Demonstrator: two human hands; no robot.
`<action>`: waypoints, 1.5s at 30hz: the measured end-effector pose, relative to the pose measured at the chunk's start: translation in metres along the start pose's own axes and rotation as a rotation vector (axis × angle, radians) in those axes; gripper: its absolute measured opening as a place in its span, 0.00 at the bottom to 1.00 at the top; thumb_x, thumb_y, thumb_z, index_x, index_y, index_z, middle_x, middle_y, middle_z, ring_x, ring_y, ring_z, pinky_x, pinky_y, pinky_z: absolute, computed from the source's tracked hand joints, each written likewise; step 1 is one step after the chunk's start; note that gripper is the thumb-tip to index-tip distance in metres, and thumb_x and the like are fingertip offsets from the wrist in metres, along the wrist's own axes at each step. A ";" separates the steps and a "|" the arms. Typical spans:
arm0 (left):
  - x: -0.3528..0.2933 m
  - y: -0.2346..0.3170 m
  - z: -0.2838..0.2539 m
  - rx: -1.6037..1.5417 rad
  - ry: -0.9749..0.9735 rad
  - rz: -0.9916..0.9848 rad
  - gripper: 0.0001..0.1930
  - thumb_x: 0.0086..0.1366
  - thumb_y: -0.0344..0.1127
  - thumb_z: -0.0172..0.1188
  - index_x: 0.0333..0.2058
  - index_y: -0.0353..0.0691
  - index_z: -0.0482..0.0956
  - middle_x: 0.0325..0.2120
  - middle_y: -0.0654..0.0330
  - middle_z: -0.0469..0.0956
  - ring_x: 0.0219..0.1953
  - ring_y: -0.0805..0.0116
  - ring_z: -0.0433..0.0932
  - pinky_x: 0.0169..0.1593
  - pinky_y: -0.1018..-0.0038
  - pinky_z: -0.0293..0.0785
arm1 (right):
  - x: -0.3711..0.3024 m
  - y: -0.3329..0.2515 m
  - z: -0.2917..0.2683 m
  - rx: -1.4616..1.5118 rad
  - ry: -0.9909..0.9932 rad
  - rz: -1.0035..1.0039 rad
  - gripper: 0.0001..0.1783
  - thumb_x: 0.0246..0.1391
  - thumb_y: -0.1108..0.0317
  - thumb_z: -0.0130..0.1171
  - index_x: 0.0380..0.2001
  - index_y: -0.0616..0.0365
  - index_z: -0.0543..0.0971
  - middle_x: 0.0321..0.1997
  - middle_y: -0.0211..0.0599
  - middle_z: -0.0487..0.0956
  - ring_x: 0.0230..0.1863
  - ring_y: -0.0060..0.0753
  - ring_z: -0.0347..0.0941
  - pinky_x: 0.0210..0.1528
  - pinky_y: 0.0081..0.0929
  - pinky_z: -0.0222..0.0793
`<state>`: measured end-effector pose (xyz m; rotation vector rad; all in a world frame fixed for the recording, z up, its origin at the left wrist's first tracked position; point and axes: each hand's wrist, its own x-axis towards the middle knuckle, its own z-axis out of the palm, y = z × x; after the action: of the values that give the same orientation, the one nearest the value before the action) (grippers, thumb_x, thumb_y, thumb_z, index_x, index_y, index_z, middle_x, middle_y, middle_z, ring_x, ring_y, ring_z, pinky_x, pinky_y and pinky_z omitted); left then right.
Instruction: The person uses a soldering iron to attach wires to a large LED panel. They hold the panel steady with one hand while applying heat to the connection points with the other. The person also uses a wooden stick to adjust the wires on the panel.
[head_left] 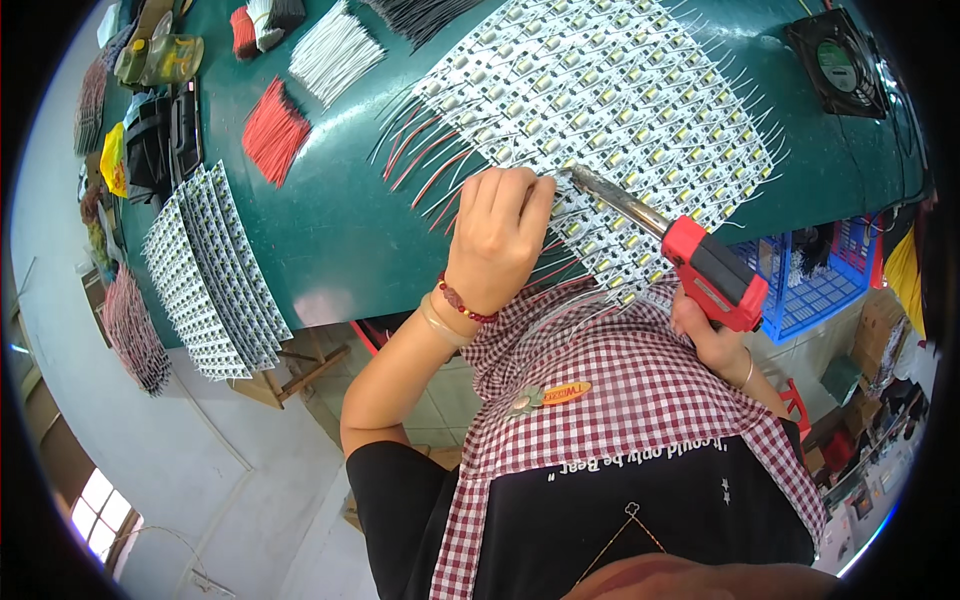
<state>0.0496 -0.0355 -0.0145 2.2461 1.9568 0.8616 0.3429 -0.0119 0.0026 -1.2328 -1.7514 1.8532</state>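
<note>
A large sheet of white LED circuit boards (620, 110) lies on the green table, with short wires sticking out along its edges. My left hand (500, 235) rests over the sheet's near left part. Its fingers are closed in a pinch, and what they hold is hidden beneath them. My right hand (712, 335) grips a red and black soldering gun (715, 270), partly hidden behind its body. The gun's metal barrel points up and left, its tip at the boards just right of my left fingertips. Red and black wires (430, 165) stick out beside my left hand.
Bundles of red wires (275, 132), white wires (337, 55) and black wires (420, 15) lie at the far left. More LED boards (215, 280) overhang the table's left edge. A black fan (838, 65) stands far right, above a blue crate (815, 290).
</note>
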 end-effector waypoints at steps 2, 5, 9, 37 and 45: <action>0.000 0.000 0.000 -0.001 -0.003 0.000 0.14 0.48 0.24 0.57 0.37 0.34 0.78 0.32 0.57 0.73 0.34 0.62 0.72 0.39 0.69 0.67 | -0.001 -0.002 0.000 0.017 0.005 -0.020 0.12 0.54 0.74 0.59 0.43 0.64 0.76 0.36 0.35 0.78 0.37 0.27 0.73 0.39 0.26 0.70; -0.001 0.001 0.000 0.011 -0.018 -0.012 0.14 0.48 0.23 0.57 0.37 0.34 0.78 0.32 0.57 0.73 0.34 0.62 0.72 0.39 0.69 0.67 | 0.005 -0.017 0.005 -0.075 0.034 -0.111 0.07 0.62 0.72 0.49 0.32 0.66 0.71 0.23 0.35 0.72 0.24 0.23 0.69 0.28 0.24 0.67; 0.000 0.001 0.000 0.024 -0.019 -0.010 0.14 0.48 0.24 0.57 0.37 0.35 0.78 0.32 0.58 0.73 0.34 0.63 0.72 0.38 0.69 0.66 | 0.004 -0.017 0.004 -0.028 0.021 -0.115 0.09 0.62 0.71 0.48 0.32 0.67 0.71 0.22 0.36 0.72 0.23 0.25 0.68 0.28 0.25 0.67; -0.004 0.011 0.003 0.024 -0.008 0.014 0.13 0.48 0.24 0.58 0.36 0.37 0.80 0.26 0.62 0.68 0.29 0.65 0.68 0.35 0.70 0.64 | -0.022 0.004 -0.007 0.032 -0.001 0.005 0.06 0.56 0.73 0.57 0.37 0.63 0.76 0.31 0.32 0.76 0.31 0.25 0.71 0.34 0.26 0.67; -0.001 0.003 0.002 -0.033 -0.029 -0.026 0.14 0.46 0.21 0.59 0.34 0.39 0.80 0.26 0.62 0.68 0.30 0.64 0.68 0.35 0.70 0.64 | -0.018 0.004 -0.004 0.000 -0.024 0.023 0.07 0.56 0.73 0.57 0.38 0.63 0.76 0.32 0.33 0.76 0.33 0.26 0.71 0.36 0.26 0.68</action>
<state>0.0527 -0.0366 -0.0151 2.1976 1.9402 0.8478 0.3575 -0.0233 0.0059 -1.2403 -1.7564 1.8887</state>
